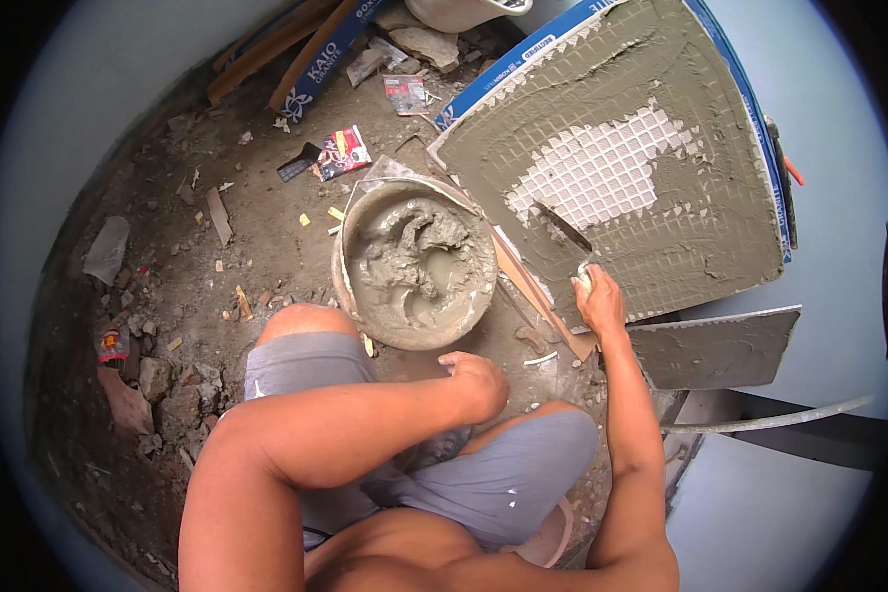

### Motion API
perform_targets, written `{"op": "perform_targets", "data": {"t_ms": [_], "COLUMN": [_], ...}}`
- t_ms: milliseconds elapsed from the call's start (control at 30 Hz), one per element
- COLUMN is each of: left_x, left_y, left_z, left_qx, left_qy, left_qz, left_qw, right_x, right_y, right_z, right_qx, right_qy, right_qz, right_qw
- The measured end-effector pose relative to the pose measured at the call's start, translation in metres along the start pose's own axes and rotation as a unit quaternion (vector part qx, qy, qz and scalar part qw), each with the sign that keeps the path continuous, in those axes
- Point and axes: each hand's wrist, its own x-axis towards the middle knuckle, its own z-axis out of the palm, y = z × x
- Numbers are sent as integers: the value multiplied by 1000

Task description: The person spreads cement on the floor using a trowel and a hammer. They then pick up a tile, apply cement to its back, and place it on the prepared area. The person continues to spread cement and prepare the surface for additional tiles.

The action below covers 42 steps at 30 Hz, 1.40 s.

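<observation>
My right hand [600, 296] is closed round the handle of a trowel [565, 229], whose narrow blade lies over grey mortar. The mortar coats the grid-patterned back of a large tile [715, 178]. A patch near the tile's middle still shows pale, bare squares. My left hand [478, 386] is curled loosely in front of my knees, with nothing seen in it. Just beyond it stands a bucket [345, 286] of wet mortar [429, 252], its surface stirred into lumps with a watery hollow.
Blue cardboard [508, 64] edges the tile. A smaller mortar-coated tile piece [715, 350] lies near my right forearm, above a pale hose [770, 421]. Rubble [173, 395], wrappers [340, 153] and a clear plastic scrap [107, 249] litter the floor. A white container [464, 12] stands at the far edge.
</observation>
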Motion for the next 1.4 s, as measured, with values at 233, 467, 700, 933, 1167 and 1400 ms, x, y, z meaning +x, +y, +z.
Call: {"op": "perform_targets", "data": {"t_ms": [233, 467, 700, 933, 1167, 1400], "left_x": [8, -12, -12, -7, -2, 8], "left_y": [3, -4, -1, -1, -13, -8], "left_z": [4, -8, -6, -9, -2, -5], "left_qx": [8, -10, -12, -12, -6, -23], "left_qy": [-11, 36, 15, 17, 30, -10], "left_qz": [-6, -23, 1, -1, -26, -9], "left_qw": [1000, 999, 1000, 1000, 999, 1000], "right_x": [61, 34, -11, 58, 57, 87], "right_y": [-5, 48, 68, -20, -3, -32], "right_z": [-18, -41, -41, -12, -9, -27], "right_qx": [-90, -29, 104, -14, -258, -235], "right_qy": [-32, -7, 106, -49, -84, 121], "right_qz": [0, 64, 47, 20, -97, -108], "right_qw": [995, 997, 988, 998, 958, 958]}}
